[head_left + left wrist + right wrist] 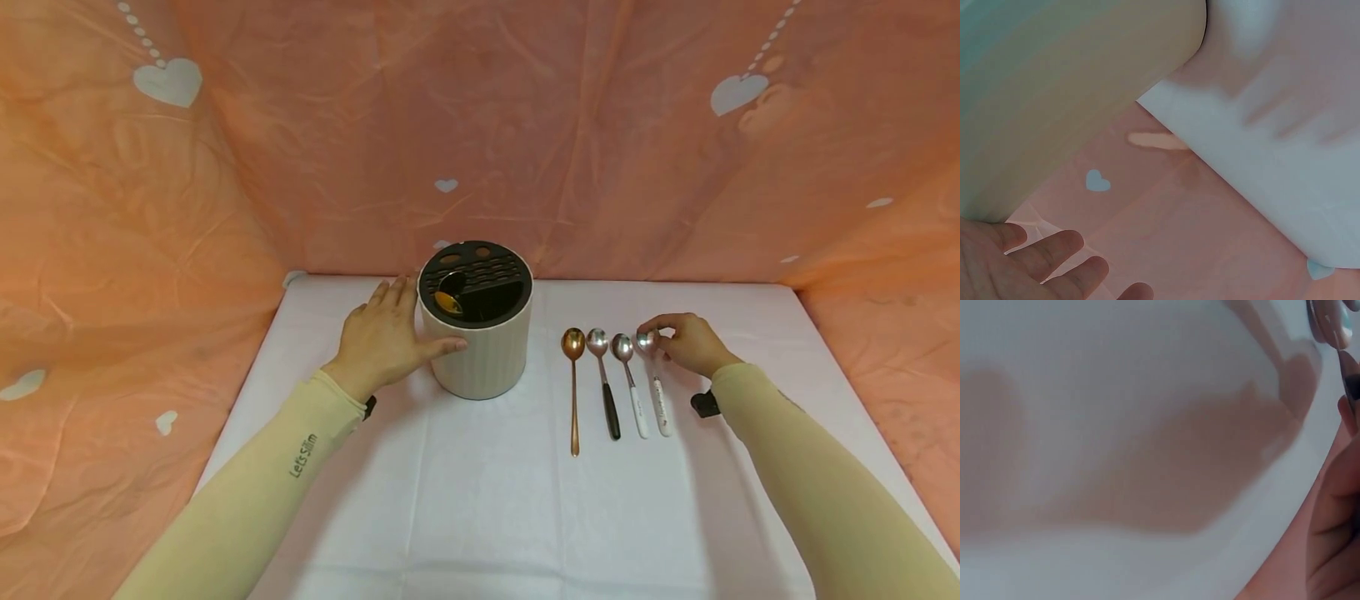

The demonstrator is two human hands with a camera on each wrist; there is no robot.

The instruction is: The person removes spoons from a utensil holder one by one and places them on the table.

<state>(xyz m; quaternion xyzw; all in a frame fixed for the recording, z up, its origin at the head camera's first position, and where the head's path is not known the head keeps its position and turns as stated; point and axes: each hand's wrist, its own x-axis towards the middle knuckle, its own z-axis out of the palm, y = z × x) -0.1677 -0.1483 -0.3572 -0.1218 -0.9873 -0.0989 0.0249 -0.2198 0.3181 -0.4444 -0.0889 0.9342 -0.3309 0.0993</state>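
Observation:
My left hand [382,342] rests against the left side of a cream ribbed utensil holder [480,367], its fingers straight and its thumb across the front. In the left wrist view, the holder's wall [1072,94] rises beside the fingertips [1063,244]. A shiny gold spoon bowl [448,302] shows in the holder's black slotted top [491,271]. On the right, my right hand [693,343] pinches the bowl end of a silver spoon [660,408] with a white patterned handle. In the right wrist view, only part of that hand [1335,519] appears at the edge.
Left of the pinched spoon lie a white-handled spoon [637,408], a black-handled spoon [611,408] and a copper-coloured spoon [574,400], roughly side by side. A white cloth [480,500] covers the table. Peach curtains [585,150] with white hearts stand behind and at both sides.

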